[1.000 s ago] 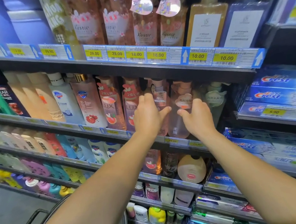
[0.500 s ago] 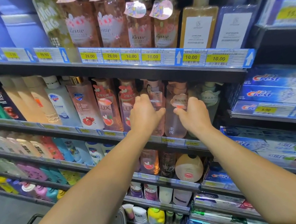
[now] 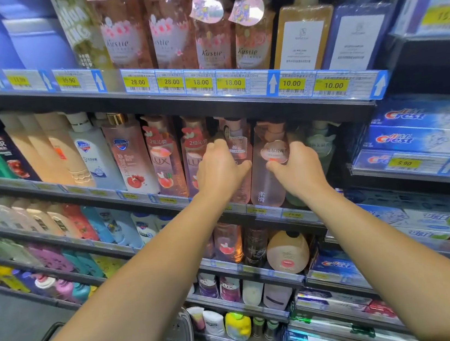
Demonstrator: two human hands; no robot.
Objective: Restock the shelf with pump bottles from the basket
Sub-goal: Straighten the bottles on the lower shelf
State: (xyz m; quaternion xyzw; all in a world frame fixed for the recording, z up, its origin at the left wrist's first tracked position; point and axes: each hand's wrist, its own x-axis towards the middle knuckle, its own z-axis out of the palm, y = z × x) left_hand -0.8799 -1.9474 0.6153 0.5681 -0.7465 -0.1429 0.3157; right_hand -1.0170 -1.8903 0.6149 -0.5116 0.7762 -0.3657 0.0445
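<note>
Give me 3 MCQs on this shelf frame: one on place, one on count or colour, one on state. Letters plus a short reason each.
1. Where does the pale pink pump bottle that both hands reach for stand?
A. top shelf, above the 28.00 tags
B. second shelf, under the 18.00 tags
C. on the floor

2. How many yellow price tags reading 10.00 show on the top shelf edge?
A. one
B. two
C. four

3. How does the right hand meet that bottle?
A. thumb and fingers curled round its side
B. hanging clear of it
C. flat on its pump top

Answers: 1 B, it stands on the second shelf right of the LUX bottles. 2 B, two 10.00 tags sit side by side. 3 A, the thumb lies across the front while the left hand grips the neighbouring bottle.
</note>
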